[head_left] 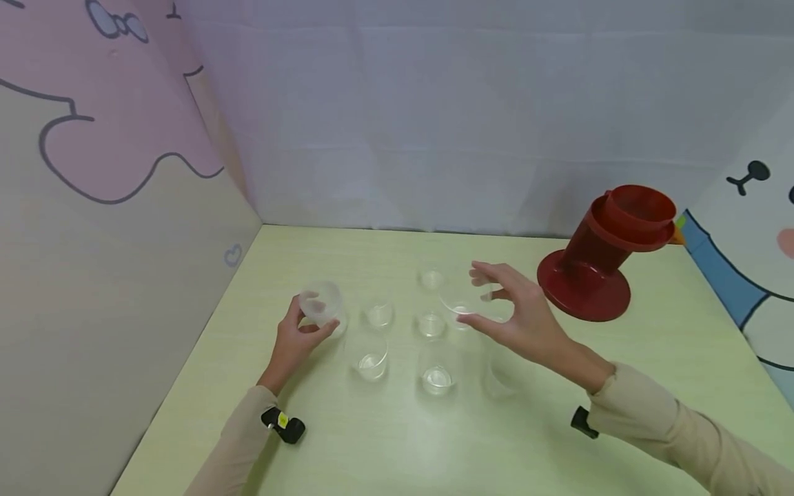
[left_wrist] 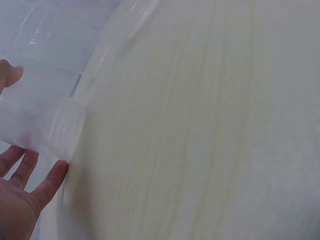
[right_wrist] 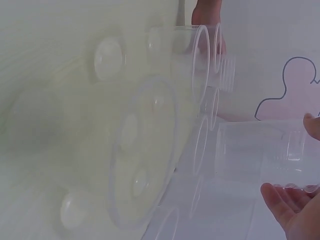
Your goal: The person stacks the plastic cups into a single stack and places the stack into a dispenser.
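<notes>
On the left of the table, my left hand (head_left: 299, 344) grips a clear plastic cup (head_left: 322, 300), tilted, with fingers and thumb on opposite sides. The left wrist view shows the clear wall of this cup (left_wrist: 42, 112) between thumb and fingers. Farther right, my right hand (head_left: 527, 320) holds another clear cup (right_wrist: 245, 155) above the table, thumb on one side and fingers on the other. Between the hands stand several more clear cups, among them a front cup (head_left: 437, 377), a front-left cup (head_left: 371, 364) and a back cup (head_left: 432, 277).
At the back right of the pale table (head_left: 397, 455) stands a red plastic piece with a round base (head_left: 583, 293) and a leaning tube with a wide cup-like top (head_left: 642, 207). A white cloth wall (head_left: 397, 124) closes the back, and printed panels stand on both sides.
</notes>
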A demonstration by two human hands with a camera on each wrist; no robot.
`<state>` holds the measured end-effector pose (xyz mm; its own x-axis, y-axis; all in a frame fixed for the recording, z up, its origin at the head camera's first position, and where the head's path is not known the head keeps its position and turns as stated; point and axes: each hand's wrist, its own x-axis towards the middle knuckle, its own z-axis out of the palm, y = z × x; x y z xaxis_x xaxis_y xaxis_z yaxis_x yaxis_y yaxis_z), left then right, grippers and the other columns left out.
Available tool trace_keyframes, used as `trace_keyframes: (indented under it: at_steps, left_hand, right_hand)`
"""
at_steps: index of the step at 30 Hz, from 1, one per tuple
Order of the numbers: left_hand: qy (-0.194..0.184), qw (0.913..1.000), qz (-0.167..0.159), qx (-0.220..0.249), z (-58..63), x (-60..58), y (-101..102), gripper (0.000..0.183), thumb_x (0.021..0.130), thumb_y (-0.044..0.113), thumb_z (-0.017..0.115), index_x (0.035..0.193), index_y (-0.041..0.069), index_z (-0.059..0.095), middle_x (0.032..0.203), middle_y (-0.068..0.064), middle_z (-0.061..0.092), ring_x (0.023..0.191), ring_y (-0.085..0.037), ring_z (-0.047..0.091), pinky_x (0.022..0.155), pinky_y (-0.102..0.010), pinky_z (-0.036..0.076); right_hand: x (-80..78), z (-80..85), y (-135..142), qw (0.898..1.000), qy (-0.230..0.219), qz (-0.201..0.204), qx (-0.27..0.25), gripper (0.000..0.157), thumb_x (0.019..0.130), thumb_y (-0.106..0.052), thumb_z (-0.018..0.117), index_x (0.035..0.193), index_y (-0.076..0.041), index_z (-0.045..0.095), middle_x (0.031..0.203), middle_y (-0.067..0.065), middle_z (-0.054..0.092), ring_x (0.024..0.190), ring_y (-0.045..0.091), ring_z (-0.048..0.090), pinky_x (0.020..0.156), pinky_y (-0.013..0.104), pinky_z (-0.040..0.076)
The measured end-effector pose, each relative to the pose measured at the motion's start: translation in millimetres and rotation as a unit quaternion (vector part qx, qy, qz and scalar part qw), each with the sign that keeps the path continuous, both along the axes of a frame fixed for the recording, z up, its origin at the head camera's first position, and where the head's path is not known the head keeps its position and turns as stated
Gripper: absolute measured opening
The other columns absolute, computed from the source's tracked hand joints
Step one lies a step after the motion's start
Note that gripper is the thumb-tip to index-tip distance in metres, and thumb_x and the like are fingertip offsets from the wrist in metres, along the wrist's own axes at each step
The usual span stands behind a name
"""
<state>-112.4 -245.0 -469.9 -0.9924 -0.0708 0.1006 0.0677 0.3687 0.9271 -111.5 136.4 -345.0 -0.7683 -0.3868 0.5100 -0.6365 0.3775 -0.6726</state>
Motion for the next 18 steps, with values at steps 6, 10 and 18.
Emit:
trace_keyframes:
  at_steps: [6,10,18]
  left_hand:
    - [0.013,0.9999,-0.002,-0.006,-8.1,-3.5,-2.2,0.067,0.078,0.025,0.079,0.133,0.019,0.04,0.119,-0.008,0.054,0.094,-0.024,0.059,0.072,-0.022,0.053]
    - [0.017,0.9999,0.0,-0.003,-8.2,-4.0,-1.7,0.066,0.077,0.025,0.08,0.131,0.02,0.042,0.117,-0.007,0.055,0.096,-0.023,0.058,0.072,-0.023,0.053]
    - [0.014,0.9999,0.001,-0.004,-8.9,-2.5,-1.7,0.067,0.078,0.023,0.08,0.132,0.018,0.041,0.12,-0.009,0.054,0.096,-0.024,0.058,0.072,-0.022,0.053]
  right_hand:
    - [-2.3,-0.9,-6.4,1.0,-0.006,-0.002,0.004,0.072,0.069,-0.013,0.086,0.132,-0.011,0.051,0.116,0.001,0.061,0.105,0.016,0.058,0.078,0.037,0.055]
    - [-3.8,-1.2,-10.5,1.0,-0.015,-0.004,0.008,0.073,0.067,-0.01,0.086,0.131,-0.007,0.052,0.116,0.005,0.061,0.105,0.019,0.059,0.078,0.038,0.055]
    - [-6.3,0.4,-16.6,0.999,-0.032,0.006,0.009,0.071,0.069,-0.013,0.086,0.131,-0.007,0.051,0.116,0.005,0.062,0.105,0.02,0.059,0.079,0.037,0.054]
